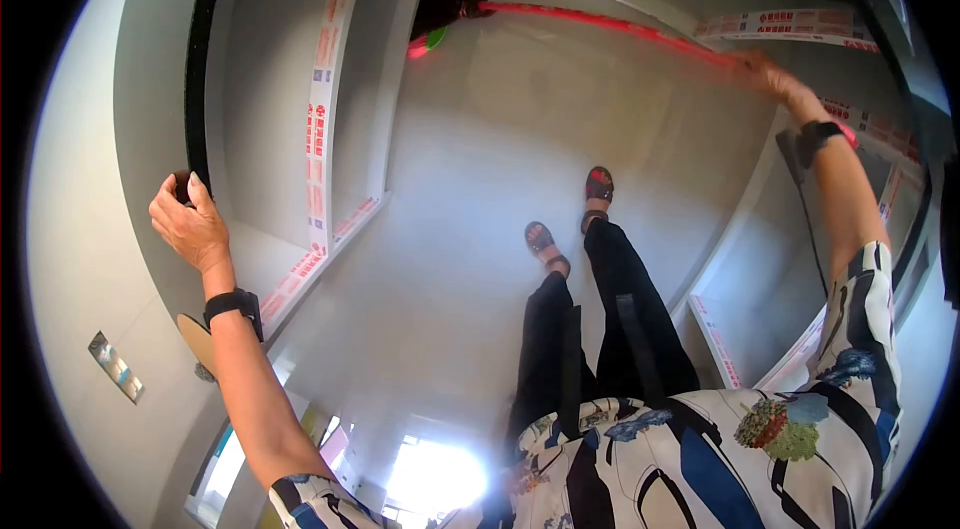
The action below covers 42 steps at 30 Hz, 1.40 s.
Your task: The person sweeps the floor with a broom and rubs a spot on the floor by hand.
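Observation:
My left hand (190,219) is at the left, its fingers curled round a small dark object (183,187) at the black edge of the cabinet frame. My right hand (765,74) is stretched out at the upper right, closed on the end of a long red pole (610,21) and slightly blurred. From there the pole runs left across the floor to a dark bundle (440,4) with green and red parts, partly hidden behind a cabinet panel.
White shelving with red-printed protective tape (320,119) stands at the left. More taped shelves (715,339) are at the right. The pale floor (480,129) lies between them, under my sandalled feet. A wall plate (116,367) is at the lower left.

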Motion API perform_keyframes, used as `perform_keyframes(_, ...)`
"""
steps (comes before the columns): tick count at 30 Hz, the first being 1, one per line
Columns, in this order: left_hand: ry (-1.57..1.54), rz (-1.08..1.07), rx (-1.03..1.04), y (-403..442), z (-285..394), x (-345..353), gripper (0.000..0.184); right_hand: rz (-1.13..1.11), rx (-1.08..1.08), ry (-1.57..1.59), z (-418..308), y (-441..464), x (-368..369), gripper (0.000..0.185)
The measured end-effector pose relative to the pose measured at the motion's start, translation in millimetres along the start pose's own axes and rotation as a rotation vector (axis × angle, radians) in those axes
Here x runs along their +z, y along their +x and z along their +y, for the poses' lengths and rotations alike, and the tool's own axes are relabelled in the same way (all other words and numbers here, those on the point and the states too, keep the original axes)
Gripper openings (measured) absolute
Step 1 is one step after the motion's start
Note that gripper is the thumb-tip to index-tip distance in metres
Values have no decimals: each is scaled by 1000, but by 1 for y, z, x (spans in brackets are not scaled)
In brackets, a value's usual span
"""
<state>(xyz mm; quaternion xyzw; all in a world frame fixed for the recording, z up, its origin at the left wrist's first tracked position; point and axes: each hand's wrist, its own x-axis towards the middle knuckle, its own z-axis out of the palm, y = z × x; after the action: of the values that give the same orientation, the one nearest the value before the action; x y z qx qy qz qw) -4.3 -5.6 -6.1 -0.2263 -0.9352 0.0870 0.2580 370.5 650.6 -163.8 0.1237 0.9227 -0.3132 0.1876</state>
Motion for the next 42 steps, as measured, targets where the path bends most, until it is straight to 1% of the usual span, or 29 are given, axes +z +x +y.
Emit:
perform_keyframes(2, 14, -3, 3, 1, -1, 1, 37, 27, -57, -88, -1, 12, -16, 32)
perform_keyframes(4, 11, 2, -4, 0, 0, 1, 37, -202, 328, -164, -25, 27, -46, 31)
perform_keyframes(5, 11, 1, -10, 0, 0, 1, 37, -243, 431, -157, -27, 34, -50, 31)
perform_keyframes(8, 29, -10, -9, 1, 0, -1, 37, -200, 440, -80, -32, 51, -36, 29)
perform_keyframes(11, -21, 2, -9, 0, 0, 0, 35, -211, 392, -107, -73, 79, -19, 30)
perform_keyframes(12, -24, -4, -5, 0, 0, 0, 35, -218, 383, -114, -73, 88, -11, 30)
perform_keyframes(14, -21, -16, -11, 1, -1, 0, 35, -172, 209, -264, -75, 103, 3, 33)
perform_keyframes(15, -15, -21, -18, 0, 0, -1, 34, -181, 196, -269, -80, 107, 3, 33)
perform_keyframes(17, -1, -32, -34, 0, 1, -2, 34, -87, 199, -342, -88, 109, 3, 34)
perform_keyframes(18, -15, -33, -33, 0, 2, -2, 34, -96, 191, -344, -86, 109, 3, 34)
perform_keyframes(20, -23, -26, -43, 2, 1, -2, 34, -34, 77, -311, -81, 112, -7, 32)
perform_keyframes(23, -21, -42, -34, -1, -1, -1, 34, -86, 61, -313, -80, 121, -21, 31)
perform_keyframes(27, -24, -44, -29, 0, -4, 1, 34, -159, 46, -363, -103, 123, -36, 31)
perform_keyframes(29, -21, -37, -16, 0, -5, 3, 35, -203, 71, -247, -106, 122, -34, 29)
perform_keyframes(30, -17, -33, -15, -1, -4, 2, 36, -203, 74, -248, -101, 121, -30, 29)
perform_keyframes(32, -13, -26, -14, 1, -3, 1, 36, -252, -9, -251, -85, 119, -15, 28)
perform_keyframes(33, -8, -28, -19, 1, -3, 2, 37, -252, -7, -250, -87, 116, -10, 28)
perform_keyframes(35, -6, -34, -19, 0, -5, 3, 37, -291, -89, -289, -91, 103, 5, 30)
perform_keyframes(36, -11, -28, -11, 0, -6, 4, 37, -292, -85, -287, -94, 97, 15, 30)
perform_keyframes(38, -19, -27, -2, 0, -7, 5, 37, -337, -177, -237, -98, 83, 39, 32)
perform_keyframes(40, -29, -21, 10, 1, -7, 4, 36, -273, -183, -279, -85, 67, 85, 33)
perform_keyframes(42, -37, -33, 5, -1, -8, 4, 37, -351, -188, -256, -111, 51, 108, 34)
